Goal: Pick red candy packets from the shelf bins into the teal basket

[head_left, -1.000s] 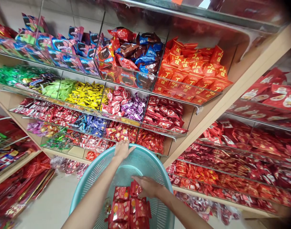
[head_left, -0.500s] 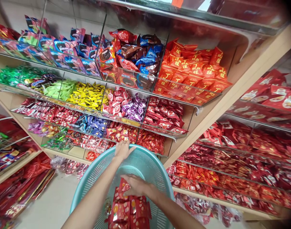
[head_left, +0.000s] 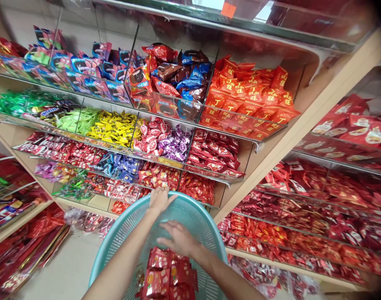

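Observation:
A teal mesh basket [head_left: 121, 241] fills the lower middle of the head view. My left hand [head_left: 160, 199] grips its far rim, fingers curled over the edge. Inside lies a heap of red snack packets [head_left: 168, 273]. My right hand [head_left: 178, 238] hovers just above the top of that heap, palm down with fingers spread, holding nothing. Right behind the rim are shelf bins of red packets [head_left: 195, 187].
Slanted shelves with clear dividers hold sweets: orange-red packets [head_left: 249, 98] top right, blue and brown biscuit packs [head_left: 171, 79], yellow sweets [head_left: 113, 127], pink and purple sweets [head_left: 163, 139]. A second shelf unit of red packets [head_left: 327, 200] stands at right. Pale floor [head_left: 62, 266] at lower left.
My right hand has slid left and away across the packet heap, then lifted slightly with fingers spread. My left hand has kept its grip on the rim. The view tilted slightly.

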{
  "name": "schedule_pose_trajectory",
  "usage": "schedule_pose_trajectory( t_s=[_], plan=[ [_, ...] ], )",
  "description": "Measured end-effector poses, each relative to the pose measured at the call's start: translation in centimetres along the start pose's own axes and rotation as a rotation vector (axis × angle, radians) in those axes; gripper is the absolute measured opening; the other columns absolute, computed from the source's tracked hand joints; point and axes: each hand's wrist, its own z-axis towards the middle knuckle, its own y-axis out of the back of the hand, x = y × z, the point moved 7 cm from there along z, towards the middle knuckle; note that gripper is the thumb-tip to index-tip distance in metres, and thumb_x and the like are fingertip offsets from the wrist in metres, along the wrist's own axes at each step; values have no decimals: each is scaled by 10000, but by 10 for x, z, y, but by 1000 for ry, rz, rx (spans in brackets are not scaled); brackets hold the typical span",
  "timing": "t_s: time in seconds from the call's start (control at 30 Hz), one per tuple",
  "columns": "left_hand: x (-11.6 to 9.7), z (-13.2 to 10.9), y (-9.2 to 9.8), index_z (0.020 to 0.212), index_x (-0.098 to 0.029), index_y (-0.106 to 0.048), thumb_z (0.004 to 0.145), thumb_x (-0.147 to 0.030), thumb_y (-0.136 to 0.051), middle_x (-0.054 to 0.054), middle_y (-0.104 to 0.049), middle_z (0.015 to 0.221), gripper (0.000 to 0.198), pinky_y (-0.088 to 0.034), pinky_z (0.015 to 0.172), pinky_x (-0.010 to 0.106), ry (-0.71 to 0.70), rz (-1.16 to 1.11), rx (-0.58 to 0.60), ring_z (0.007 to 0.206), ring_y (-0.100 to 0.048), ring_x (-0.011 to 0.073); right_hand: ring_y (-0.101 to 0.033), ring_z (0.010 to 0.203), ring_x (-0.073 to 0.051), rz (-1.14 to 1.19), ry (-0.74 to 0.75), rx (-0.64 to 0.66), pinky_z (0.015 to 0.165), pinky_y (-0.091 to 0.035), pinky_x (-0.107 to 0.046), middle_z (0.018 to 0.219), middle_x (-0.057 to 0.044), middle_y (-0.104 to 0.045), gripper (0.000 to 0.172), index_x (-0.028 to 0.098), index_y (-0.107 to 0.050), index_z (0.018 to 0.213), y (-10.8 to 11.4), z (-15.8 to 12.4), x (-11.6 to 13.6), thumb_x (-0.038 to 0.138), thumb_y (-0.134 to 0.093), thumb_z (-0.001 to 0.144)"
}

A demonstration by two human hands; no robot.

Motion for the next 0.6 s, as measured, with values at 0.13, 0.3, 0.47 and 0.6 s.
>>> schedule_pose_trajectory(
  t_s=[0.13, 0.3, 0.47, 0.6],
  plan=[
    [1, 0, -1, 994, -158, -530, 822, -616, -246, 124, -579, 1013, 566, -320, 813, 375, 1, -4, -14, 972, -497, 264, -533, 896, -172, 28, -173, -437, 835, -401, -299, 982, -66, -589, 344, 192, -523, 1085, 74, 3, -42, 378, -300, 900],
    [2, 0, -1, 965, -162, -539, 805, -637, -270, 110, -591, 970, 569, -331, 792, 376, -1, -25, -27, 942, -509, 265, -487, 1030, -255, -267, -658, -568, 862, -377, -357, 1114, -162, -505, 356, 126, -453, 1157, 125, -10, -126, 304, -392, 855],
    [1, -1, 1, 950, -158, -540, 809, -625, -276, 115, -586, 989, 555, -328, 802, 373, 11, -35, 0, 952, -504, 262, -543, 990, -296, -298, -995, -358, 815, -399, -378, 1068, -218, -526, 483, 45, -379, 1196, 119, -8, -182, 374, -417, 844],
    [1, -1, 3, 992, -159, -532, 814, -610, -285, 123, -574, 1033, 543, -324, 824, 367, 30, -34, 32, 985, -490, 261, -557, 987, -298, -330, -1037, -360, 797, -408, -393, 1073, -238, -532, 503, 47, -379, 1195, 117, 5, -188, 429, -299, 879]
  ],
)
